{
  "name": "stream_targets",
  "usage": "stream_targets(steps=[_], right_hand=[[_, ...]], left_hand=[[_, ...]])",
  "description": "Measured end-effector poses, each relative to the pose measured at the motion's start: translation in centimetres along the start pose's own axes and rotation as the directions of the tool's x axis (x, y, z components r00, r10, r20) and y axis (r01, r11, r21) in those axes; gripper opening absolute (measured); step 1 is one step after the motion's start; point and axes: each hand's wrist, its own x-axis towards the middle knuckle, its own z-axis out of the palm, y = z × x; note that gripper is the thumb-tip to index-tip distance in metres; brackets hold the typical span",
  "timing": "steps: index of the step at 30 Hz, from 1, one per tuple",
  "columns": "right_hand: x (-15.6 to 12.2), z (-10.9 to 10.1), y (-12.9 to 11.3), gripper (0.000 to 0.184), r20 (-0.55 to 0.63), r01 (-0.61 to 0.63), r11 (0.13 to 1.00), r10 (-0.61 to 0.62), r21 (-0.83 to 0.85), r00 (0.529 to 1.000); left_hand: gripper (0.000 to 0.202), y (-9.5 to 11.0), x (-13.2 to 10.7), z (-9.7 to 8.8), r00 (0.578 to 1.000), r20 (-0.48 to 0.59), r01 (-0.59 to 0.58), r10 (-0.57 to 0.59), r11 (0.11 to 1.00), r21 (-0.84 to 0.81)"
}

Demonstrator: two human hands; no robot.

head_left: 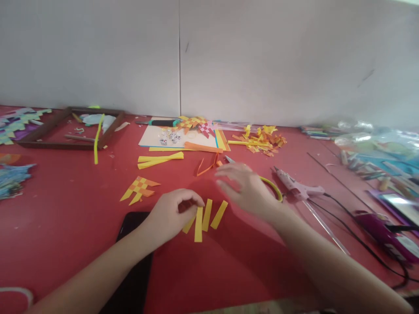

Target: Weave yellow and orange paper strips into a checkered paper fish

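My left hand (173,211) pinches the top end of a short yellow paper strip (198,226) between thumb and finger. Beside it on the red table lie more yellow strips (207,215), one partly behind the held one. My right hand (244,189), blurred by motion, is raised over the table with its fingers apart and nothing visible in them. Partly hidden under that hand is a pair of scissors with a yellow handle (278,192). A woven orange and yellow paper fish (139,189) rests left of my hands. Folded orange strips (207,168) lie just beyond.
A black phone-like slab (131,261) lies under my left forearm. At right are a pink glue gun (296,185) with its cord and a clear glue stick (327,229). Behind are long yellow strips (160,159), paper sheets (153,137), a cutter (163,123), scraps (266,139) and a brown frame (59,146).
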Motion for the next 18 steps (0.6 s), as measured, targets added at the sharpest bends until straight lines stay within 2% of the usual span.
stream_targets(steps=[2, 3, 5, 7, 11, 15, 18], right_hand=[[-1.0, 1.0, -2.8, 0.013, 0.026, 0.028, 0.988, -0.033, 0.15, 0.999], [-1.5, 1.4, -3.7, 0.013, 0.05, 0.013, 0.976, -0.025, 0.215, 0.998], [-2.3, 2.2, -4.7, 0.012, 0.015, -0.042, 0.947, 0.039, 0.317, 0.999], [-2.8, 2.8, -5.0, 0.013, -0.029, -0.056, 0.926, 0.072, 0.373, 0.997], [-3.2, 3.2, -5.1, 0.013, -0.075, -0.065, 0.908, 0.106, 0.415, 0.991], [-3.3, 3.0, -5.2, 0.015, -0.035, -0.159, 0.867, 0.198, 0.472, 0.979], [-3.4, 2.8, -5.1, 0.013, -0.004, -0.156, 0.868, 0.179, 0.472, 0.984]], left_hand=[[0.016, 0.0, 0.2, -0.1, 0.998, -0.03, 0.046, -0.05, 0.993, -0.111], [0.015, 0.0, 0.3, -0.2, 0.997, -0.044, 0.063, -0.071, 0.986, -0.155], [0.016, 0.2, 0.3, -0.2, 0.992, -0.09, 0.07, -0.093, 0.971, -0.228], [0.017, 0.4, 0.2, -0.2, 0.988, -0.116, 0.066, -0.104, 0.954, -0.293], [0.023, 0.3, 0.0, 0.1, 0.992, -0.063, 0.074, -0.106, 0.919, -0.387], [0.031, -0.2, 0.0, 0.5, 0.993, -0.059, 0.062, -0.098, 0.893, -0.446], [0.047, -0.1, -0.1, 1.0, 0.993, -0.006, 0.1, -0.116, 0.875, -0.474]])
